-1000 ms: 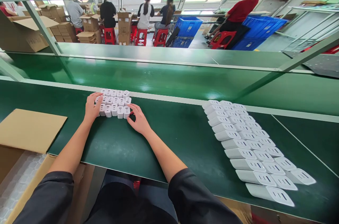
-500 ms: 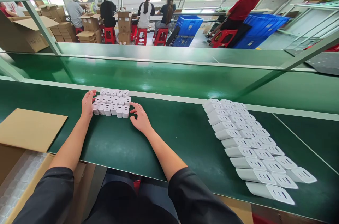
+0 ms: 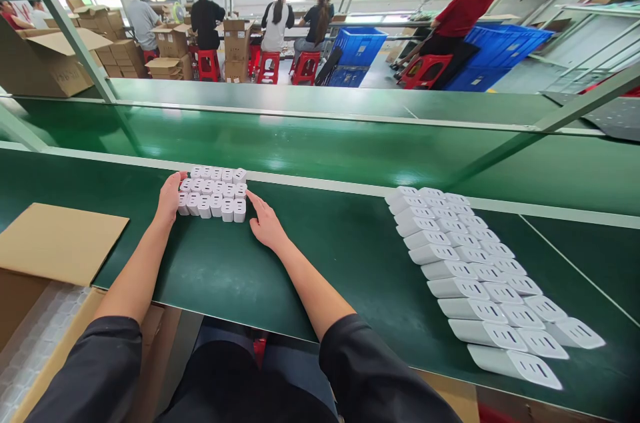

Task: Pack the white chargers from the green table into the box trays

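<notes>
Note small white slotted blocks left of frame centre, standing in three close rows, slots up, on dark green bench top. See last block at right of back row turned slightly askew. Find left hand at left end of rows: unclenched, fingers extended along end blocks, seemingly touching. Find right hand at right end: thumb and index finger apart, index fingertip at end of middle row; cannot tell touching from just beside. Record second, larger array of white slotted blocks in right half of frame, slanting toward lower right, well apart from both hands. Observe brown cardboard flap at left edge, above open carton holding clear plastic packing. Make out, along top of frame, seated co-workers, red stools, blue crates, brown boxes.
</notes>
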Tool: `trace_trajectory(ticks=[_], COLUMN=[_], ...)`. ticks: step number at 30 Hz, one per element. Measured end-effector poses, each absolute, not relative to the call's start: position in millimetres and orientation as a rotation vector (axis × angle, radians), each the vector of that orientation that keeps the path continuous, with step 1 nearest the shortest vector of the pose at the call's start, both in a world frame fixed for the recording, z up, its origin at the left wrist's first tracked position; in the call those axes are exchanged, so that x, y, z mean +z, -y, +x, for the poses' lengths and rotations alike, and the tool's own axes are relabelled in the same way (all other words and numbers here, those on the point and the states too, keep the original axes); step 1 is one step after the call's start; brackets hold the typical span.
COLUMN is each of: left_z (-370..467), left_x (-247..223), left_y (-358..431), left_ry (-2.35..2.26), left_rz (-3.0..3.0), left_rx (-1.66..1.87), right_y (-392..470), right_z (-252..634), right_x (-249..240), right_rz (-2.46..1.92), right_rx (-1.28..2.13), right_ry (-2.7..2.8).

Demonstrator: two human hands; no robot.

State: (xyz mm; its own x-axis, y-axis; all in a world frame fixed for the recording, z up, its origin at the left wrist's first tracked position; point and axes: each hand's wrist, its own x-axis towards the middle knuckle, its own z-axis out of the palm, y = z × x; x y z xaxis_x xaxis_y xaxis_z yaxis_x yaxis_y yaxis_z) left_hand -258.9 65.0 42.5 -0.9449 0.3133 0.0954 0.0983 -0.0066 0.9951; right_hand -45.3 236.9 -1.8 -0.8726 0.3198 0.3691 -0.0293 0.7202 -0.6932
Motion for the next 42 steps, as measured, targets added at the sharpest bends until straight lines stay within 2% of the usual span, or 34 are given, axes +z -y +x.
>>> trace_trajectory(ticks=[9,19,31,42], left_z=[-263,-270,-273,-272], left_x=[43,39,33,31], left_y=[-63,-65,-70,-70], left_ry=[-2.092,-1.957,-1.805,-1.840], left_rz=[0.394,0.403,0.399,0.416], left_rx=[2.059,2.075,2.121,2.108], right_y=[-236,-241,-275,-273], right_z=[-44,-46,-109,-102], right_x=[-3,-6,-3,-2], right_rz=[-0.234,-0.480,-0.658,-0.698], right_rx=[1.079,1.236,1.351,1.471], right_ry=[2.409,2.211,2.136,1.953])
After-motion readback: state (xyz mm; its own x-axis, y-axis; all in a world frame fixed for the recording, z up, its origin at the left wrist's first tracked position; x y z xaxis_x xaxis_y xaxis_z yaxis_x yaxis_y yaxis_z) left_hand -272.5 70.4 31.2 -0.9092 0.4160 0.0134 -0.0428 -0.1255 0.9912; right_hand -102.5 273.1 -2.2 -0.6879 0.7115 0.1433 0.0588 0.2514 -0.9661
